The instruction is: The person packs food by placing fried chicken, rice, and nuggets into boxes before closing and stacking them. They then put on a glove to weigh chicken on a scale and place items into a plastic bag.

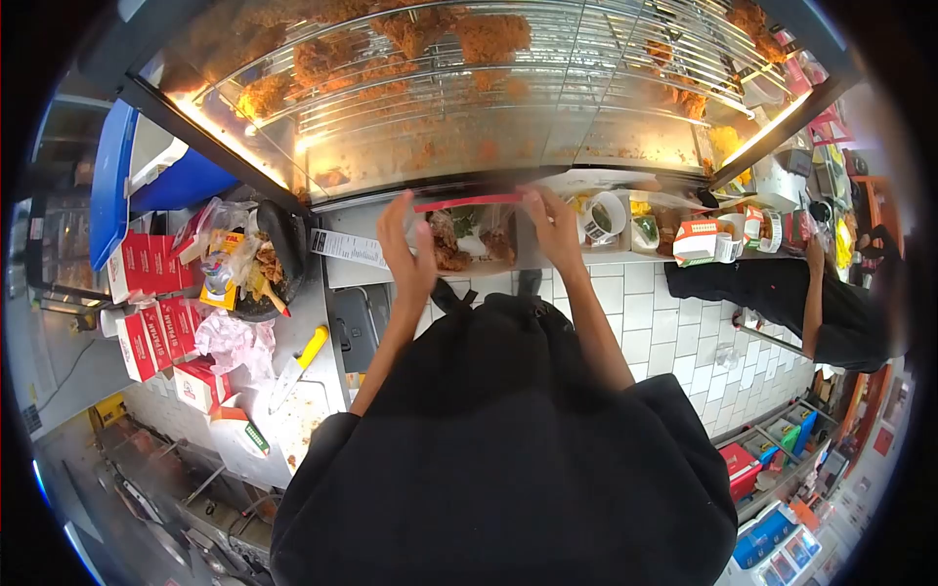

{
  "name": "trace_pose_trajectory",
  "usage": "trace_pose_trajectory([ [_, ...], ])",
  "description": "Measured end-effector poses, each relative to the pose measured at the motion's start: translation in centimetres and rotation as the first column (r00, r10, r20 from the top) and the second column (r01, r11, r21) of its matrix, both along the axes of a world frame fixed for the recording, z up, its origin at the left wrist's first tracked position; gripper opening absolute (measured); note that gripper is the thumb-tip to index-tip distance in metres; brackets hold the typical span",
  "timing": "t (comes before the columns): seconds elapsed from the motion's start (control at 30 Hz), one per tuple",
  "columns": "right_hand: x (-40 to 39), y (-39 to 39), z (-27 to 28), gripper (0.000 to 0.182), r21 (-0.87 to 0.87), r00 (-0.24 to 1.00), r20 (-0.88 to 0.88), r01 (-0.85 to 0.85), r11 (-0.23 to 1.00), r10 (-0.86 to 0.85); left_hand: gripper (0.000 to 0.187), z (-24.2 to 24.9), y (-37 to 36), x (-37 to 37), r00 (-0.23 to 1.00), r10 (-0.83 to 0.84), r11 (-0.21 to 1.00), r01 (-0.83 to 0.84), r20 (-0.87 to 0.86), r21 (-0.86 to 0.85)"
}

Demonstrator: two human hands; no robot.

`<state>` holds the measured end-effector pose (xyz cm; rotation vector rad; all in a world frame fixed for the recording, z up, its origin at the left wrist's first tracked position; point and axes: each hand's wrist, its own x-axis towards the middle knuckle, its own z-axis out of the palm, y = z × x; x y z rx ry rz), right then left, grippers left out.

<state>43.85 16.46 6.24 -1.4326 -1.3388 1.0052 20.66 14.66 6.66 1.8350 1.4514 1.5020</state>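
Note:
A thin red-edged piece of packaging is stretched between my hands in front of the warmer; its exact kind cannot be told. My left hand pinches its left end, and my right hand has the fingers closed at its right end. Just below the red edge, pieces of fried chicken sit in an open container, with green leaves and something white among them. Right of my right hand stands a white cup beside a small portion with greens.
A lit warmer with wire racks of fried chicken spans the far side. On the left counter are red-and-white boxes, crumpled paper, a black bowl and a yellow-handled knife. A co-worker in black stands at right.

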Motion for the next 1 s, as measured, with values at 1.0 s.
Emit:
trace_pose_trajectory([
  [1.0, -0.8, -4.1, -6.2, 0.05, -0.237, 0.995, 0.087, 0.067, 0.969, -0.048, 0.049, -6.1, -0.3, -4.7, 0.932, -0.008, 0.601, 0.294, 0.362, -0.743],
])
